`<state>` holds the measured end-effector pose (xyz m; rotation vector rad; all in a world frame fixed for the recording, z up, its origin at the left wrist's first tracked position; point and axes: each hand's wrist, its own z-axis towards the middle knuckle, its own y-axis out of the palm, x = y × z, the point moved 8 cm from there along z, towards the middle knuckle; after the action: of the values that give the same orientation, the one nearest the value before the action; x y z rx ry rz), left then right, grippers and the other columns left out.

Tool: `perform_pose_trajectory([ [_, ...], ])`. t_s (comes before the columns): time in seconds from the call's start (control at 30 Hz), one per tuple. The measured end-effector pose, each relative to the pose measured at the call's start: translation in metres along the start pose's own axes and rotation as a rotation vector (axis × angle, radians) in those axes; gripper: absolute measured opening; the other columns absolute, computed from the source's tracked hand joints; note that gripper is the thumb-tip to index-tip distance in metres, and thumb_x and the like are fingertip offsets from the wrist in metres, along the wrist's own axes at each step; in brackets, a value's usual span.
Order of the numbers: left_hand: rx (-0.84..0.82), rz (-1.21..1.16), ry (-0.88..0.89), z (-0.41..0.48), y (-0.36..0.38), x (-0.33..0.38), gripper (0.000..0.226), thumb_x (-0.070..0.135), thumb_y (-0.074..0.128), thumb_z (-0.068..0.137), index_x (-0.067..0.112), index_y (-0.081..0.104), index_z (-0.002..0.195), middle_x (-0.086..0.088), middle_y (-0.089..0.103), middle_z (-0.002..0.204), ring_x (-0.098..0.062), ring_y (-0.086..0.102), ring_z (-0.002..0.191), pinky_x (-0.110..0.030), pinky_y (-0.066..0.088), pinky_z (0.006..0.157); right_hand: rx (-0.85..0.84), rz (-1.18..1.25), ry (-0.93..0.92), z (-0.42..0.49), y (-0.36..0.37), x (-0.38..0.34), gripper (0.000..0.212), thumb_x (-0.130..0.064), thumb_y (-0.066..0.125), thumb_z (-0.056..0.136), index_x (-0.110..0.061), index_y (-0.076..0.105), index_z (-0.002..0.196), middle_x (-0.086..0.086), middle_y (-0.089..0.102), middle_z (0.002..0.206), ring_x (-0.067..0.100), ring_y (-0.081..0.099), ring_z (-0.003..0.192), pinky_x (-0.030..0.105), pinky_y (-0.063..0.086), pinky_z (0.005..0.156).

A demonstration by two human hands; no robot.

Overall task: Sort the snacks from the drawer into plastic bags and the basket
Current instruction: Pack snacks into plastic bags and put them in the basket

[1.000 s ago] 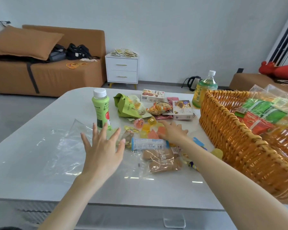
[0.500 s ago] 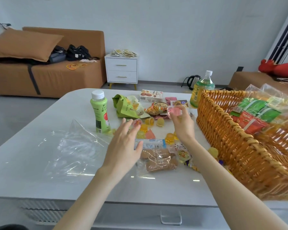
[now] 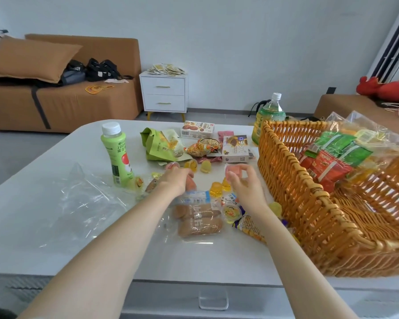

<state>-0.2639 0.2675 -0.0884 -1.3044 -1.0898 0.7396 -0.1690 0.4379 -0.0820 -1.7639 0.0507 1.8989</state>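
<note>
Head view, right fingers [image 3: 249, 170] pinching pink jelly cup [image 3: 234, 171], left fingers [image 3: 186, 173] curled, grip unclear, green bottle [image 3: 118, 157] "100%"

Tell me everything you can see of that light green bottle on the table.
The green bottle looks like pale green plastic with a white screw cap. Its label shows a red fruit, dark print and a barcode low down. It stands upright on the white table, left of the snacks, by the far edge of the clear plastic bag. Neither the left hand nor the right hand touches it.
</note>
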Motion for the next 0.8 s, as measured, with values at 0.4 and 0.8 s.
perform_pose_trajectory([
  [0.4, 0.170, -0.171, 0.079, 0.012, -0.025, 0.011, 0.028, 0.015, 0.073, 0.083, 0.015, 0.070, 0.111, -0.006, 0.069, 0.109, -0.024, 0.062, 0.097, -0.032, 0.049, 0.080, 0.027, 0.101, 0.008, -0.002, -0.006, -0.013, 0.022, -0.036, 0.054, 0.095, -0.027, 0.047, 0.115, -0.004, 0.065, 0.093, 0.013, 0.059, 0.078, 0.042, 0.053, 0.071],
  [0.8, 0.238, -0.459, 0.225, -0.182, -0.072, 0.032, 0.043, 0.025, 0.083, 0.069, 0.027, 0.071, 0.110, 0.012, 0.072, 0.094, -0.003, 0.065, 0.083, -0.025, 0.053, 0.080, -0.025, 0.180, 0.171, -0.047, -0.025, -0.034, 0.028, -0.037, 0.057, 0.094, -0.021, 0.054, 0.117, 0.000, 0.060, 0.099, 0.015, 0.058, 0.080, 0.026, 0.052, 0.059],
])
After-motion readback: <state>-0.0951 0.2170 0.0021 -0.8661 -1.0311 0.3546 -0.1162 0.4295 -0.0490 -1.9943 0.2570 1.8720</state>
